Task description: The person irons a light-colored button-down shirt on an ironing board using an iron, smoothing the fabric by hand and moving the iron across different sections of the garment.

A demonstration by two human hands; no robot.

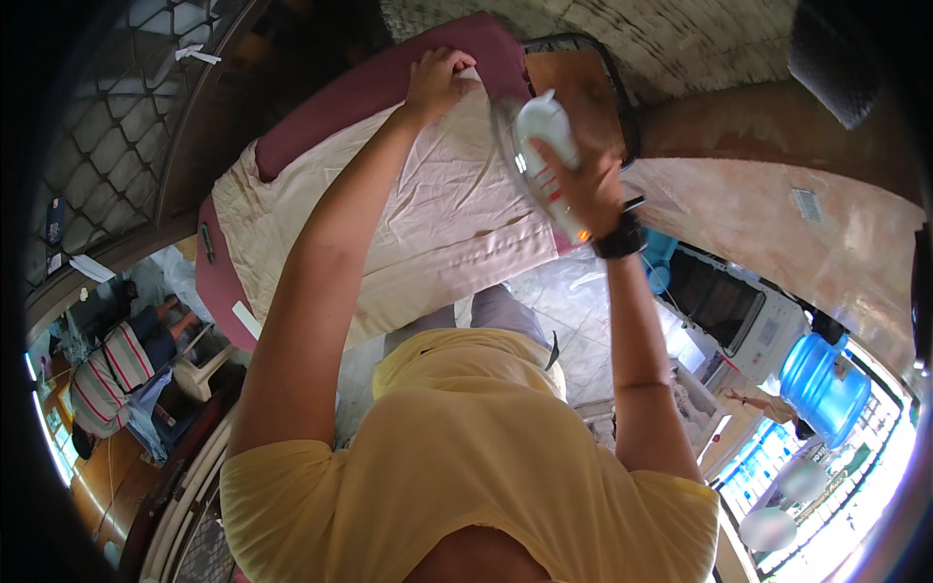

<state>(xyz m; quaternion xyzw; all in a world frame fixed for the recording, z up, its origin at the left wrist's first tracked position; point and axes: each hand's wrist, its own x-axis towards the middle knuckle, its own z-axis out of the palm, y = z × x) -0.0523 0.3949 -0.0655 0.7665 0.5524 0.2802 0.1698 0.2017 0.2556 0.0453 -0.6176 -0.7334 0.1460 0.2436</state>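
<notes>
A wrinkled cream cloth is spread over a maroon padded ironing board. My left hand reaches to the cloth's far edge, its fingers bent round the corner there. My right hand is closed on the handle of a white clothes iron with red marks and a small lit orange light. The iron is at the right end of the cloth and looks tilted; motion blurs it. Whether its soleplate touches the cloth, I cannot tell. A dark watch is on my right wrist.
A brown panel in a black frame adjoins the board's right end. To the right are a white appliance with a dark top and a blue water jug. At left, another person in striped clothing is near a pale plastic chair.
</notes>
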